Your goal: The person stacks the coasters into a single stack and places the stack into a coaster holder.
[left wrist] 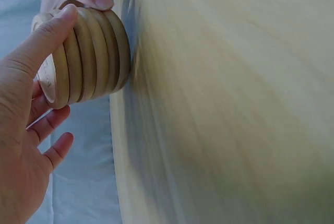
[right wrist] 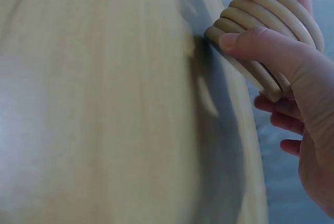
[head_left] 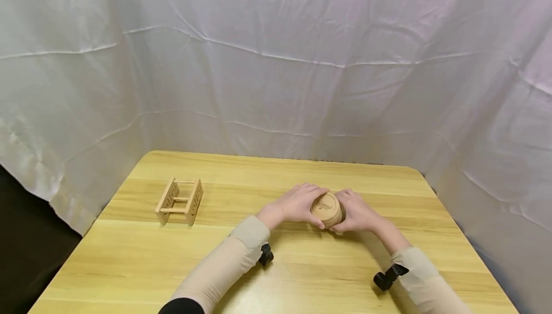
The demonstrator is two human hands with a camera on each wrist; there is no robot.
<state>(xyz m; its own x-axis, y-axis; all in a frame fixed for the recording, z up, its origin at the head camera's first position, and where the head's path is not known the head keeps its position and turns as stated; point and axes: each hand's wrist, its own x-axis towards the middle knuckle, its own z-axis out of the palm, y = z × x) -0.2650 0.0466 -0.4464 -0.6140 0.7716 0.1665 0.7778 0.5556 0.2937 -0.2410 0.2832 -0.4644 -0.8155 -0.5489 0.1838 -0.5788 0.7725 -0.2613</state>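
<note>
A stack of several round wooden coasters (head_left: 325, 206) is held between both hands at the table's right of centre. Lettering marks the top coaster's pale face. My left hand (head_left: 297, 203) pinches the upper coasters, its thumb on the near rim and fingers round the far side. Lower on the stack, my right hand (head_left: 355, 212) grips the coasters from the right. The left wrist view shows the stacked rims (left wrist: 96, 54) side on, close over the table. In the right wrist view the coasters (right wrist: 271, 18) sit slightly staggered under the right thumb.
A wooden rack (head_left: 195, 202) with cut-out letters in its side panels and thin crossbars stands at the left of the wood-grain table (head_left: 302, 275). Pale curtains (head_left: 276, 93) hang behind the table and along its sides. Black wrist cameras (head_left: 266, 255) are strapped to both forearms.
</note>
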